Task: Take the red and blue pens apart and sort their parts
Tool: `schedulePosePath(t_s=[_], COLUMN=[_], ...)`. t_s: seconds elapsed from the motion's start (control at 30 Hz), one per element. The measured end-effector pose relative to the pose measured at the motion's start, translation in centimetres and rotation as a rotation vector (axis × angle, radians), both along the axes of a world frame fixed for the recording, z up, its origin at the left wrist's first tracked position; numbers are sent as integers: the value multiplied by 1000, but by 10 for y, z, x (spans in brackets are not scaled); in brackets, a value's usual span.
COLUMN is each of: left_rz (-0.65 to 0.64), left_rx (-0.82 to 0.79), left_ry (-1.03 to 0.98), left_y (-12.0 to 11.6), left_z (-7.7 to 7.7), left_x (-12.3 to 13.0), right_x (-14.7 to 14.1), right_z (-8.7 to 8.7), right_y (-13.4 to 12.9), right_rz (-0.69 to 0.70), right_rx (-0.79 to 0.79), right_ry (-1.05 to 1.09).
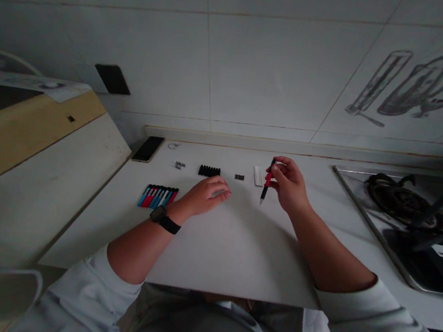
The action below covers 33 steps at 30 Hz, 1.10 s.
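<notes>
A red and black pen [268, 182] is held upright, tip down, between the fingers of my right hand [289, 187]. My left hand [205, 195] hovers or rests over the white counter, fingers curved and slightly apart, with nothing visible in it. Just beyond it lies a row of black pieces [209, 171]. Small dark pieces [239, 177] sit between the hands. White strips or refills [258, 176] lie left of the pen. Near my left wrist is a row of red and blue barrels [157, 197]. Small metallic parts [180, 165] lie farther back.
A phone [148, 149] and a thin ring [173, 146] lie at the back left of the counter [216, 255]. A large light-coloured box or panel [48, 166] borders the left side. The stove [400, 217] stands at the right, below the tiled wall [269, 78].
</notes>
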State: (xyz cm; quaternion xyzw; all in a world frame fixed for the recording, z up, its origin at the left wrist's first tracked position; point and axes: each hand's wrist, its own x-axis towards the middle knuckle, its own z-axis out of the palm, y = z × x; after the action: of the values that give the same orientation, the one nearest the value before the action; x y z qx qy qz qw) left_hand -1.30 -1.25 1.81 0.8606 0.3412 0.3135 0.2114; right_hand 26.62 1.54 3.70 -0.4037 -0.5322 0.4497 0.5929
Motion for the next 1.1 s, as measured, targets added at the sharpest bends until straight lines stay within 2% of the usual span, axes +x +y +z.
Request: schedulePosePath(t_s=[0.27, 0.53, 0.67, 0.87, 0.97, 1.1], left_rz=[0, 13, 26, 6, 3, 3], left_rx=[18, 26, 36, 26, 31, 36], left_ry=[39, 42, 47, 31, 41, 45], left_y=[1, 2, 3, 4, 4, 5], left_z=[-3, -5, -7, -8, -8, -8], left_x=[0, -1, -2, -3, -3, -2], right_x=[4, 31, 63, 132, 160, 190], right_z=[3, 17, 28, 43, 40, 25], right_y=[2, 11, 17, 22, 24, 31], right_rz=[-33, -177, -275, -497, -518, -546], right_rx=[5, 103, 181, 268, 256, 192], right_ry=[35, 78, 73, 55, 41, -37])
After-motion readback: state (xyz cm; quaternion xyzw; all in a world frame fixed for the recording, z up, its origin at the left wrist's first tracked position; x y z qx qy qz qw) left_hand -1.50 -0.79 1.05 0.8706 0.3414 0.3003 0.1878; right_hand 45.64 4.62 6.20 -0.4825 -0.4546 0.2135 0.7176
